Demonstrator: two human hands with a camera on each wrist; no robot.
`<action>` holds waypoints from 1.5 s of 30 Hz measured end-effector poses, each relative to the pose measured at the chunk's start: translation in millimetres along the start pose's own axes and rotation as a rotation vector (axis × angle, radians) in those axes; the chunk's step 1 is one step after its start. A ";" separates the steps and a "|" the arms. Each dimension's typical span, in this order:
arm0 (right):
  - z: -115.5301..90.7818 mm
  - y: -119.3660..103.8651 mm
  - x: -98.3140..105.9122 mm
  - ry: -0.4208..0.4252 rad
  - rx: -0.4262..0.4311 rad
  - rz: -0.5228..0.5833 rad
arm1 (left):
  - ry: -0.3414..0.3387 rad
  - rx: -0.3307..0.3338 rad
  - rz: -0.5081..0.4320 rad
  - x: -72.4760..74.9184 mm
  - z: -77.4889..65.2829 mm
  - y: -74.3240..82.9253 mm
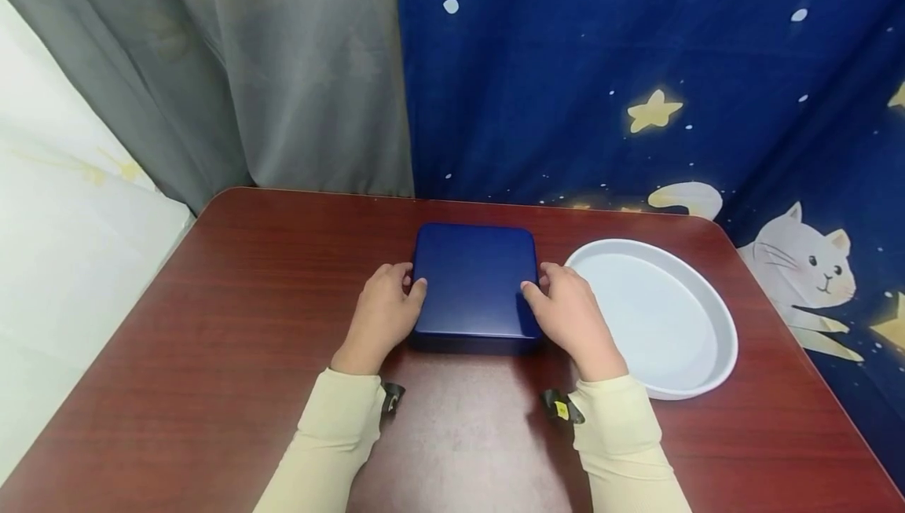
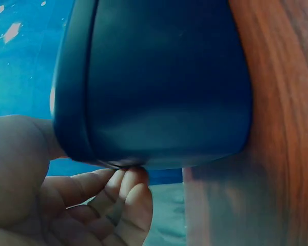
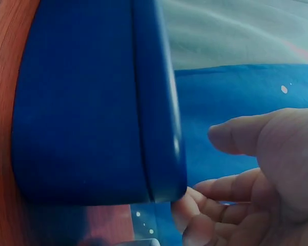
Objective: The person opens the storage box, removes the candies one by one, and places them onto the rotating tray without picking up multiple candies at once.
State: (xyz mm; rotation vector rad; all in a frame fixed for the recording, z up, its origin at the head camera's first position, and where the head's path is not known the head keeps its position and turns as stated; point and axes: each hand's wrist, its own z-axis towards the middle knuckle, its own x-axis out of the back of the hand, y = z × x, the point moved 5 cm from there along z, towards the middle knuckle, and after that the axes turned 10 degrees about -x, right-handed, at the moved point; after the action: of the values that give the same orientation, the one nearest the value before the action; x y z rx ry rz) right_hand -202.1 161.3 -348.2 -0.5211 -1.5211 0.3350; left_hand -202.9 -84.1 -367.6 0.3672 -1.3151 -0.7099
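A dark blue lidded box [image 1: 475,281] lies flat on the table with its lid [image 2: 74,82] on. At the box's left side, my left hand [image 1: 385,301] holds the lid edge, thumb over the top and fingertips [image 2: 131,177] at the seam below. On the opposite side is my right hand [image 1: 566,305]. Its bent fingers [image 3: 185,210] touch the lid's edge near the corner, while its thumb [image 3: 236,136] stands off the lid's top in the right wrist view. The inside of the box is hidden.
A round white tray [image 1: 728,340] with a raised rim stands right of the box, close by my right wrist. The reddish-brown wooden table [image 1: 212,340] has rounded far corners. Grey curtain [image 1: 311,65] and blue starry curtain [image 1: 537,65] hang behind it.
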 end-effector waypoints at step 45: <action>0.8 0.7 6.5 0.004 -0.037 0.107 | 0.145 -0.118 0.014 8.4 -0.9 15.6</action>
State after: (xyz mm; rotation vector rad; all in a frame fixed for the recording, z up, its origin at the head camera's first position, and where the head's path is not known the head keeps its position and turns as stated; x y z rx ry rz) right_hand -202.5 165.4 -343.0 -0.6329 -1.5007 0.3888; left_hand -197.2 -78.3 -351.8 0.3076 -1.1328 -0.7320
